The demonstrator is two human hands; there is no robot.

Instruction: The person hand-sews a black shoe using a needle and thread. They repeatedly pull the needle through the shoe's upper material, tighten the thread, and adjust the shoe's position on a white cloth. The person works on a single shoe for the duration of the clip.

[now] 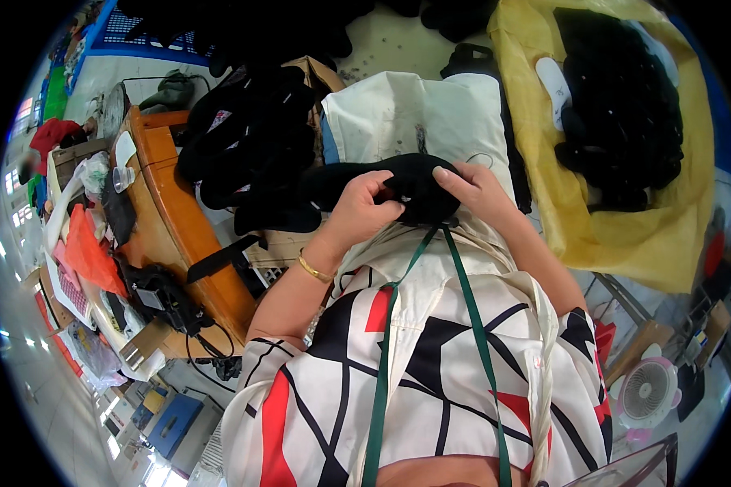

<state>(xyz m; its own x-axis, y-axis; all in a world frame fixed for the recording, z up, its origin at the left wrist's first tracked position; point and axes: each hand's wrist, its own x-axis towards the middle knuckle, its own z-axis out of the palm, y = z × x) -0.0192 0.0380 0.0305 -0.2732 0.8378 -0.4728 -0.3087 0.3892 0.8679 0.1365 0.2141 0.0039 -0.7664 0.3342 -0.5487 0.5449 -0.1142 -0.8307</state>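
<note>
A dark, sock-shaped piece of black fabric lies across my lap, over a cream cloth. My left hand is closed on its edge, thumb and fingers pinching a fold near a small pale spot. On the other side my right hand grips the same piece, its thumb on top and the other fingers mostly hidden. Just left of it is a heap of similar black pieces, some with small pale labels.
At the right a yellow bag holds more black pieces and a white sole-shaped piece. An orange-brown wooden table stands at the left, with a black machine on its near side. A white fan sits low right.
</note>
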